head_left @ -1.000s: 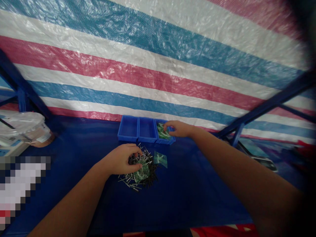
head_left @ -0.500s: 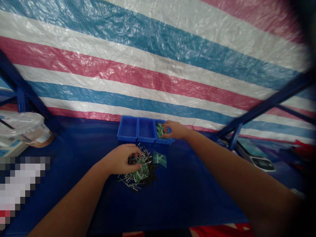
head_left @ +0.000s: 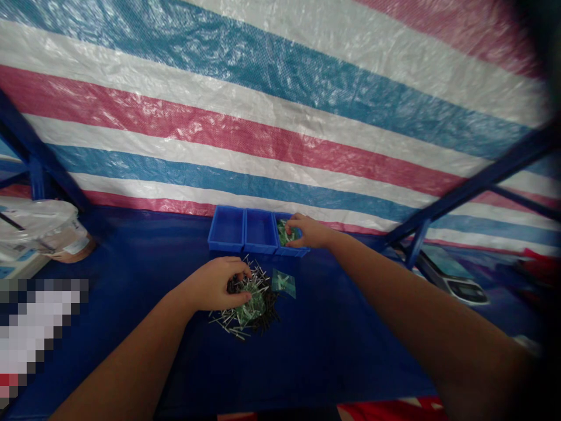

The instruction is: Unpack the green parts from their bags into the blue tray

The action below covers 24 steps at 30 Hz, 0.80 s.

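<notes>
Right up close, the left hand (head_left: 214, 285) sits curled down over a loose heap of rivet-like metal pins (head_left: 267, 313), fingers dug in on top, though I can't tell if it's actually closed on anything. There's a green-tinted plastic bag (head_left: 253, 308) poking out of the pile right under that hand, and a small clear bag with something green in it (head_left: 283, 283) lying just beside the heap on the blue-covered counter (head_left: 307, 362). Stuff like this tangles easily, so I'd say small fingertip pinches will go better than big grabs, and keeping the hand low should stop pins skating off across the counter. A bit further out, the right hand (head_left: 309, 231) reaches into the rightmost of three blue plastic bins, fingers bent down onto a green-looking bag (head_left: 284, 234) inside, partly closed, but whether it's a firm grip is hard to tell. That bin (head_left: 293, 252) sits end to end with the middle bin (head_left: 260, 231) and the left bin (head_left: 227, 229), and both look to have nothing in them from this angle. Off to the right there's a digital scale (head_left: 464, 290), over on the left a plastic-wrapped tub (head_left: 44, 228), and behind it all a striped tarp (head_left: 263, 117) hangs against blue steel framing (head_left: 473, 193).
</notes>
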{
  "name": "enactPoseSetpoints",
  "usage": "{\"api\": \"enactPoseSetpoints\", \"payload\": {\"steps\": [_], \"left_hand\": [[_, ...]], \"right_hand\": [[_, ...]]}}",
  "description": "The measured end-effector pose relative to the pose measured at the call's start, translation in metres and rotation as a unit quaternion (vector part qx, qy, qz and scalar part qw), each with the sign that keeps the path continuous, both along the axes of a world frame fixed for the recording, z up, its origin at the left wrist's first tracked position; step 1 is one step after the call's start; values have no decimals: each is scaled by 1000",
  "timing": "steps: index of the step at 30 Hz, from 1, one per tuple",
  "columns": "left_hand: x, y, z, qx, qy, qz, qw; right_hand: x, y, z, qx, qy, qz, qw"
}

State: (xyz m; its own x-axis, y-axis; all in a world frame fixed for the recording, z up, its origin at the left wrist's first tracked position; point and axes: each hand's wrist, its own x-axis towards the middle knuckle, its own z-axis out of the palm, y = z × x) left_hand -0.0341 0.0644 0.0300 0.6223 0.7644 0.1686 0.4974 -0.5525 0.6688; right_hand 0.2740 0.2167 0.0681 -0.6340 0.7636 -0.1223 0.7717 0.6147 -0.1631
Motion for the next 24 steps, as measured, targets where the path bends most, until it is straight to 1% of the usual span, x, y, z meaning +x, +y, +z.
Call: {"api": "enactPoseSetpoints", "payload": {"steps": [5, 8, 11, 15, 19, 24], "left_hand": [[-1, 0, -1, -1, 1, 4, 1000], [-2, 0, -1, 1, -5, 5, 1000], [-2, 1, -1, 4, -9, 3, 1000], [-1, 0, -1, 3, -6, 3, 1000], [-1, 0, -2, 5, -12, 2, 1000], [-1, 1, -2, 8, -8, -4, 1000]], "right_hand": [[-3, 8, -1, -16, -9, 9, 1000], [-3, 13, -4, -17, -3, 28, 999], [-6, 17, -7, -23, -23, 47, 998], [-10, 19, -8, -9, -44, 55, 997], [-13, 19, -9, 4, -47, 56, 997], [-14, 17, -11, 5, -54, 36, 998]]}}
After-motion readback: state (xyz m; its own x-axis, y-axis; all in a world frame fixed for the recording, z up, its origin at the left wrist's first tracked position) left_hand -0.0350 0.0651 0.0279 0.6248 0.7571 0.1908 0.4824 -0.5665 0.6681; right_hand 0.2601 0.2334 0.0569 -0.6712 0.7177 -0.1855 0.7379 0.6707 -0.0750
